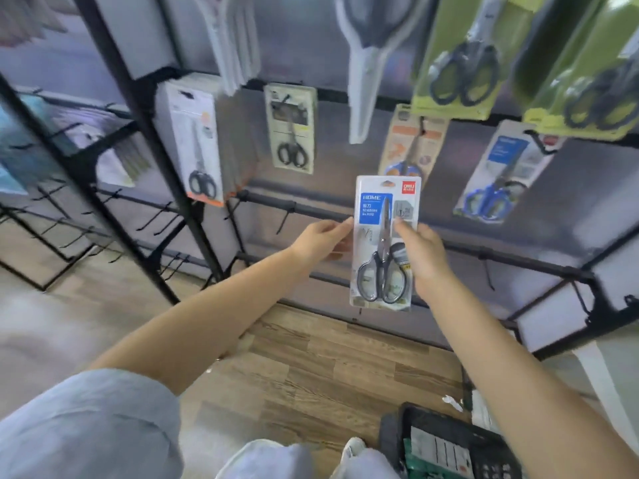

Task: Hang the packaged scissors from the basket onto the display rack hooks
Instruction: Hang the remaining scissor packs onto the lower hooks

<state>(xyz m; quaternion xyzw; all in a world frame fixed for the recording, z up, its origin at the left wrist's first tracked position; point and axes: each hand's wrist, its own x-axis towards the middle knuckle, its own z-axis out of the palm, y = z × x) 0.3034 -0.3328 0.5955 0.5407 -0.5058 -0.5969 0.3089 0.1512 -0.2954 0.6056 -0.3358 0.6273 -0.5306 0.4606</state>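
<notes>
- Wood-plank flooring point(311, 368) fills the lower middle of the frame, and a black display rack point(193, 188) with a grey back panel crosses the whole upper half.
- Our packs already hanging there sit in the upper part: a white-and-orange pack point(193, 146) at upper left, a beige pack point(292, 127) beside it, green packs point(460, 57) at upper right, and a blue-handled pack point(498, 174) at right.
- We see both bare forearms reaching up from the bottom corners and meeting at frame centre.
- Our packaged scissors point(383, 243) stand upright at centre, in front of a horizontal black rail point(311, 210), with the hang hole at the top just below an orange pack point(411, 143).
- At the bottom right corner sits the black basket point(449, 440), with more packaging inside.
- Our right hand point(423, 252) grips the pack's right edge, thumb on the front face, fingers curled behind.
- Our left hand point(321, 238) pinches the pack's left edge with its fingertips, fingers fairly straight.
- An empty hook point(287, 216) juts from the rail just left of the left hand; another hook point(487, 271) hangs right of the right hand.
</notes>
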